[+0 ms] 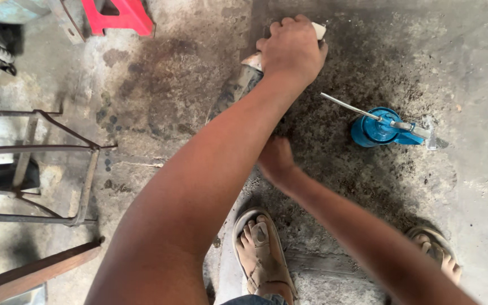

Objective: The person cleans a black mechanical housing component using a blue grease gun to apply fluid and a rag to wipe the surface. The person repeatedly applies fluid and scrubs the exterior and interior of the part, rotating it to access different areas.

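My left hand (pixel 291 49) reaches forward over the stained concrete floor and is closed on a grimy elongated object (pixel 234 90). A pale end of that object shows past my fingers; its dirty grey body runs down-left and disappears under my forearm. My right hand (pixel 276 162) is low over the floor just behind my left forearm, which hides its fingers, so what it touches is unclear. A blue oil can (pixel 375 131) with a long thin metal spout stands on the floor to the right of both hands.
My sandalled feet (pixel 261 254) stand at the bottom edge. A rusty metal frame (pixel 83 186) and a wooden bar (pixel 35 271) are at the left. A red plastic stool (pixel 121 16) stands at the top left. The floor (pixel 159 73) has dark oily patches.
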